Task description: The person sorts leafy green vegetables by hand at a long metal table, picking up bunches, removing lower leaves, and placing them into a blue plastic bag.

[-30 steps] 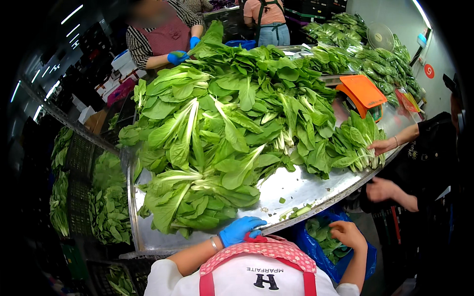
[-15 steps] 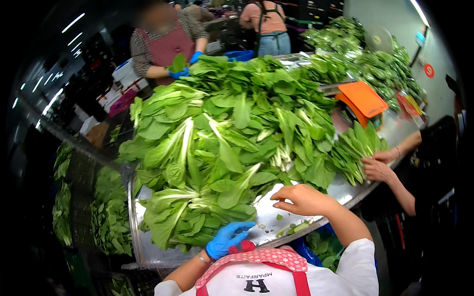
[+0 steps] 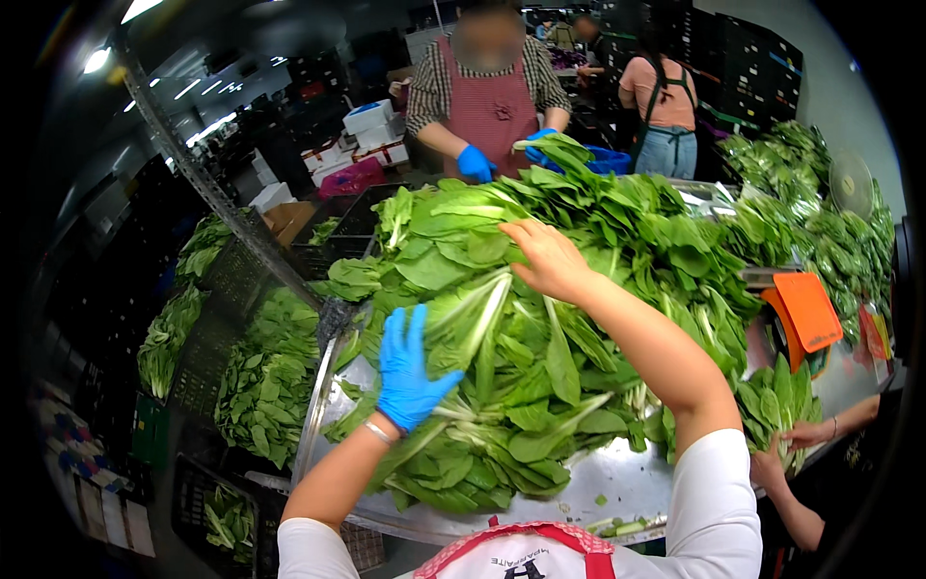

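A big heap of leafy greens [image 3: 559, 372] with pale stems covers the metal table [image 3: 617, 468] in front of me. My left hand [image 3: 409, 372], in a blue glove, is open with fingers spread over the near left side of the heap. Close to its thumb lie pale stems. My bare right hand [image 3: 550, 259] stretches across to the far part of the heap, beside a pale-stemmed bunch [image 3: 473, 214]. Its fingers are extended, slightly curved and apart, with nothing seen in them. Whether its fingertips touch the leaves, I cannot tell.
Across the table a person in a red apron [image 3: 494, 111] handles greens with blue gloves. At right, another person's hands [image 3: 786, 449] hold a bunch near an orange-topped scale [image 3: 808, 311]. A metal post [image 3: 207, 169] and crates of greens [image 3: 265, 386] stand left. Bagged greens [image 3: 849, 256] lie far right.
Both my hands have moved from the near table edge out over the heap, the right one farther. The view has shifted left. The person opposite has moved their gloved hands apart.
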Demonstrator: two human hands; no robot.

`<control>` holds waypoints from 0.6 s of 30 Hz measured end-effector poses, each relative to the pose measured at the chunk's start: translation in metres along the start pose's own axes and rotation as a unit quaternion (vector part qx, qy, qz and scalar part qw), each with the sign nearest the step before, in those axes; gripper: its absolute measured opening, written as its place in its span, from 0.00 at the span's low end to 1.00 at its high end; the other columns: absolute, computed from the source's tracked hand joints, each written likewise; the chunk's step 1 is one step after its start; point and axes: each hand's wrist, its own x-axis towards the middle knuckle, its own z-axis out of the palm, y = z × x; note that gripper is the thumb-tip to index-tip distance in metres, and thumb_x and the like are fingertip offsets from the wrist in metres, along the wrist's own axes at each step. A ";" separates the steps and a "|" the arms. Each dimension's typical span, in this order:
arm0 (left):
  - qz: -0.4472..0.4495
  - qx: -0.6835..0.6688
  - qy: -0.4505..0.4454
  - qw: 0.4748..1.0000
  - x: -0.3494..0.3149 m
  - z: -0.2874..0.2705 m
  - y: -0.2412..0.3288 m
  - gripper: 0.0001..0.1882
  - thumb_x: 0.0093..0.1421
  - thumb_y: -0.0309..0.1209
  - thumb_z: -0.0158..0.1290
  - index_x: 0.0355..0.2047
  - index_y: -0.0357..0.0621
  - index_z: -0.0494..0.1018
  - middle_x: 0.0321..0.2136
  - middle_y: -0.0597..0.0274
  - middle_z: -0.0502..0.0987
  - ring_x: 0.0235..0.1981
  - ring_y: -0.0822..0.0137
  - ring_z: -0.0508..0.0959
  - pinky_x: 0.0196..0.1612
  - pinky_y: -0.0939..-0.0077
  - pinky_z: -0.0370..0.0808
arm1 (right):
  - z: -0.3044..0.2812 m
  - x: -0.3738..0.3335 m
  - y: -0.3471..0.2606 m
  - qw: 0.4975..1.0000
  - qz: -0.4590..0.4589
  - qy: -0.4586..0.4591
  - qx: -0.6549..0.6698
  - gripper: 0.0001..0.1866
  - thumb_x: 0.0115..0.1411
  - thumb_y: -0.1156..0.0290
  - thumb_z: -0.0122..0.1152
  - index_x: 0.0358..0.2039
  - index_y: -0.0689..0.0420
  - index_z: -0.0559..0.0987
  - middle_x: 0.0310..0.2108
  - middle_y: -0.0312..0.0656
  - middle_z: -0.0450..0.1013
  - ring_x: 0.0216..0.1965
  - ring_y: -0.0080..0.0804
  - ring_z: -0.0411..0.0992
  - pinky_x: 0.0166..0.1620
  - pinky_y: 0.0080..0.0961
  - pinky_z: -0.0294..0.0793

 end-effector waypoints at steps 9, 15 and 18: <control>0.000 0.069 -0.099 0.993 0.038 0.044 -0.006 0.55 0.44 0.51 0.60 0.65 0.46 0.42 0.61 0.41 0.50 0.63 0.44 0.48 0.62 0.41 0.34 | 0.076 0.086 -0.015 0.975 -0.088 -0.133 -0.155 0.62 0.29 0.46 0.74 0.64 0.51 0.52 0.64 0.53 0.48 0.64 0.57 0.46 0.59 0.63 0.46; 0.051 0.083 -0.141 0.985 0.027 0.041 -0.020 0.51 0.43 0.37 0.60 0.65 0.53 0.45 0.58 0.48 0.57 0.60 0.48 0.55 0.63 0.42 0.37 | 0.074 0.112 -0.011 0.980 -0.009 -0.171 -0.099 0.52 0.34 0.47 0.72 0.60 0.49 0.60 0.58 0.49 0.59 0.60 0.53 0.56 0.57 0.56 0.55; 0.076 0.146 -0.099 0.981 0.026 0.037 -0.024 0.51 0.43 0.34 0.61 0.65 0.60 0.46 0.58 0.49 0.58 0.60 0.48 0.55 0.62 0.40 0.38 | 0.081 0.106 -0.020 0.970 -0.040 -0.165 -0.176 0.51 0.37 0.48 0.71 0.61 0.49 0.58 0.59 0.49 0.58 0.60 0.54 0.55 0.56 0.57 0.54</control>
